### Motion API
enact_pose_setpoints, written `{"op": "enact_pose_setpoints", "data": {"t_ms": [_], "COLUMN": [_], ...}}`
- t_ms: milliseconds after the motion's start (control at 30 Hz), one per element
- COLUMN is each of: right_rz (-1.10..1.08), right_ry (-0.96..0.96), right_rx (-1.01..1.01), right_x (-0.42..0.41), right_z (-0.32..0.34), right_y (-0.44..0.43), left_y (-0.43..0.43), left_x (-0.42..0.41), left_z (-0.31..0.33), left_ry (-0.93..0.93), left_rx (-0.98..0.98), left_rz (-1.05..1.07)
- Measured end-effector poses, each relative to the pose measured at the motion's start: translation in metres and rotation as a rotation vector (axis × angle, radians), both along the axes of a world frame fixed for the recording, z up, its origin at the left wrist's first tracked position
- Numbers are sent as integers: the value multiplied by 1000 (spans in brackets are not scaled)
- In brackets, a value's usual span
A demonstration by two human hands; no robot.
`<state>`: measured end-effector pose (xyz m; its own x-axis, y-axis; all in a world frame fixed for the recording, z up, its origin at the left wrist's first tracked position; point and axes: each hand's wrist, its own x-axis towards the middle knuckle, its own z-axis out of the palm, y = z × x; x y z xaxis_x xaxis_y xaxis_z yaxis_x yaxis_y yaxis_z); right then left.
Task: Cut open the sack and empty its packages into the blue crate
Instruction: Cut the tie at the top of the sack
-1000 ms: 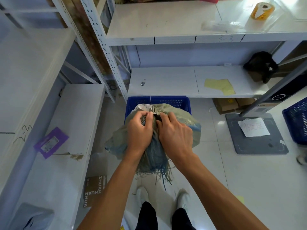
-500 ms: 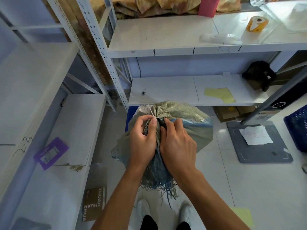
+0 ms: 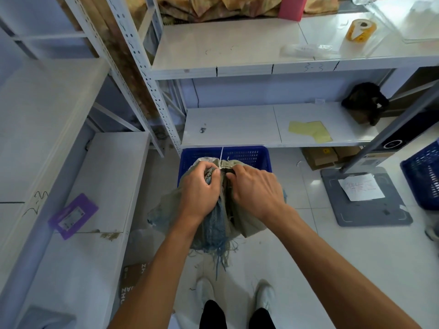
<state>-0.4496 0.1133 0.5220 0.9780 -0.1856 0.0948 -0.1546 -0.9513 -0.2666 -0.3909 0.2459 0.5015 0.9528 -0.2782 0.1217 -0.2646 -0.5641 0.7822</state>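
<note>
A grey-green woven sack (image 3: pixel 166 210) with a frayed blue-threaded end hangs over the near part of the blue crate (image 3: pixel 237 154), which stands on the floor below the shelf. My left hand (image 3: pixel 198 188) grips the bunched fabric at the sack's top. Beside it, my right hand (image 3: pixel 255 188) also grips the bunched fabric, knuckles almost touching the left. A thin white string (image 3: pixel 222 154) stands up from the gathered top between my fingers. The crate's inside and the sack's contents are hidden.
White metal shelving stands ahead and to the left. A purple packet (image 3: pixel 72 216) lies on the left shelf, yellow paper (image 3: pixel 311 131) on the shelf ahead. A grey floor scale (image 3: pixel 365 198) and a second blue crate (image 3: pixel 425 176) sit at right. My feet are below.
The sack and both hands dropped from in front of the shelf edge, and the blue crate's far rim shows again. My hands have spread slightly apart at the sack's top.
</note>
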Motion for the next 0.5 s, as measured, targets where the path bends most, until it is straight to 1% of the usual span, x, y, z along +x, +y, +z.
{"op": "enact_pose_setpoints", "data": {"t_ms": [200, 300, 400, 500], "right_rz": [-128, -189, -252, -384], "right_ry": [-35, -33, -15, -1], "right_rx": [29, 82, 128, 136], "right_x": [-5, -6, 2, 23], "right_z": [-6, 0, 4, 18], "right_y": [0, 9, 13, -16], "left_y": [-8, -17, -23, -21], "left_x": [-1, -5, -13, -45], "left_z": [17, 19, 16, -1], "left_ry": [-71, -72, -36, 50], "left_rx": [51, 46, 33, 19], "left_rz": [-31, 14, 40, -43]}}
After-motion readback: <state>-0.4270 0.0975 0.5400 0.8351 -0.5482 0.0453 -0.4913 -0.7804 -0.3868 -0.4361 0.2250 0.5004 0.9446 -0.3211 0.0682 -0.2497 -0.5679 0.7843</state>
